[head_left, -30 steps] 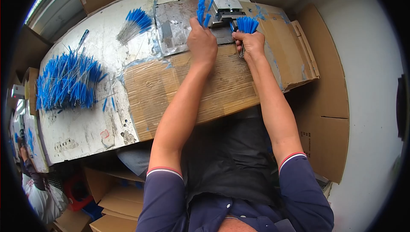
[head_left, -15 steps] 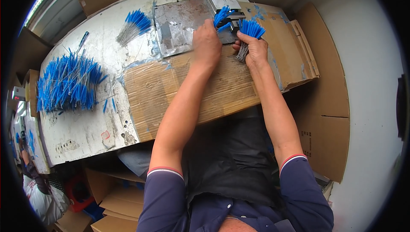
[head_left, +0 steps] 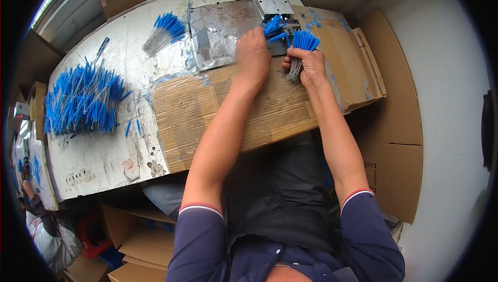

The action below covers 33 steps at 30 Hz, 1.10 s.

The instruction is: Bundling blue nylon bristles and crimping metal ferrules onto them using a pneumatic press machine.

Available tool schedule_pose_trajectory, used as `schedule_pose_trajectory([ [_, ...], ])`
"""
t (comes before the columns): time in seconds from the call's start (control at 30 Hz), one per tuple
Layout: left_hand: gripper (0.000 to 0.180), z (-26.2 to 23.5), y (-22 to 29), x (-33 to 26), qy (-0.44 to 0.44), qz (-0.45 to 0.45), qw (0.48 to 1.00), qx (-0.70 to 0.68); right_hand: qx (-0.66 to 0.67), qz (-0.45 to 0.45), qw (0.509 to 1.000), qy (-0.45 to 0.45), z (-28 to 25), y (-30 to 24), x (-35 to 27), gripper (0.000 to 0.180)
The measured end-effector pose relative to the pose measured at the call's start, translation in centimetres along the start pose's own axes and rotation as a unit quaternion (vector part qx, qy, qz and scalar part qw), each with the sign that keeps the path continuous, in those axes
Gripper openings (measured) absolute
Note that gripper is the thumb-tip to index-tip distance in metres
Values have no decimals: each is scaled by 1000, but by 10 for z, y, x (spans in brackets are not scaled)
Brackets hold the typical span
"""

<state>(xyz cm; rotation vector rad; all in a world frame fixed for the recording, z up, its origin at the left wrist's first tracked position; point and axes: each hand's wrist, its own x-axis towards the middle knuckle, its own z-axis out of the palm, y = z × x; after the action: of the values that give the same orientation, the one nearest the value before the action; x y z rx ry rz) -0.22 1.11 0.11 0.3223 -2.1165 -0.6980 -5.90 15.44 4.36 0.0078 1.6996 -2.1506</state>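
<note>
Far off to the left of the left hand, a big pile of blue-tipped wires (head_left: 83,100) lies on the table (head_left: 104,162), and a smaller bundle (head_left: 163,32) sits nearer, up and to the left of that hand. The left hand (head_left: 252,53) rests on a metal plate (head_left: 218,33), fingers closed on a few blue-tipped wires (head_left: 273,26) at a small machine (head_left: 274,5) just beyond its fingertips. Just to its right, the right hand (head_left: 306,66) is closed around an upright bunch of wires (head_left: 301,48), above the cardboard sheet (head_left: 259,111).
</note>
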Motion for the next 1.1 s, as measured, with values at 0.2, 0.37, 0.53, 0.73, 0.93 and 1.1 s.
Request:
schedule_pose_trajectory([
  [0.2, 19, -1, 3, 3, 7, -109, 994, -15, -46, -6, 999, 29, 7, 1, 5, 7],
  [0.37, 29, -5, -4, 9, 101, -142, 984, -42, -81, -16, 995, 47, 17, 2, 16, 7],
  [0.53, 32, -4, -7, 8, 111, -128, 985, -35, -113, -18, 990, 80, 27, -1, 19, 7],
  [0.73, 29, -4, -4, 8, 123, -109, 985, -56, -111, -39, 989, 93, 29, 3, 15, 10],
  [0.93, 23, -2, -6, 7, 114, -73, 991, -9, -39, -14, 997, 73, 24, 6, 17, 12],
  [1.1, 24, -2, -2, 3, 9, -86, 996, -7, 56, 5, 997, 42, 11, 7, 16, 13],
])
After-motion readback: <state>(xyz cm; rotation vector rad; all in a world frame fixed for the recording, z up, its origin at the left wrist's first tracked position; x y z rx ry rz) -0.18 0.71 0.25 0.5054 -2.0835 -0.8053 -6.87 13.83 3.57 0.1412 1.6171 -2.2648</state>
